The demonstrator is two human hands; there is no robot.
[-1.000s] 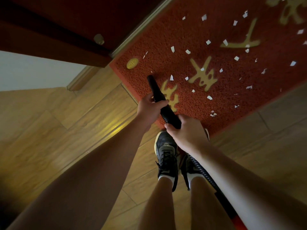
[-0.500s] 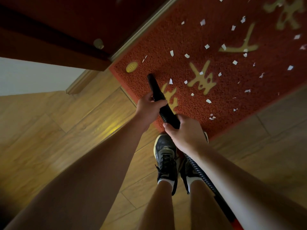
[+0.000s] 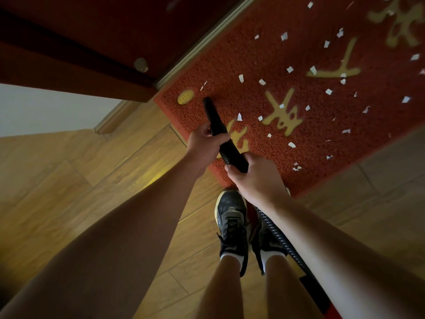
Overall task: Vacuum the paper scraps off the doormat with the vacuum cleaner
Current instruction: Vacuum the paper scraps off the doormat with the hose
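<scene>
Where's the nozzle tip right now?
Head view, left of centre: the nozzle tip is at the doormat's left corner, just right of the yellow oval, a scrap just above it.

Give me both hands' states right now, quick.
Left hand: closed, gripping the nozzle mid-length.
Right hand: closed, gripping the nozzle's rear end, where the hose joins.

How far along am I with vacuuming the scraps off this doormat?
Barely started. Done: only the corner of the red looped doormat by the gold oval emblem looks nearly scrap-free. In hand: left hand and right hand grip the black vacuum nozzle, tip at that corner. Left: many white paper scraps scattered across the rest of the mat.
</scene>
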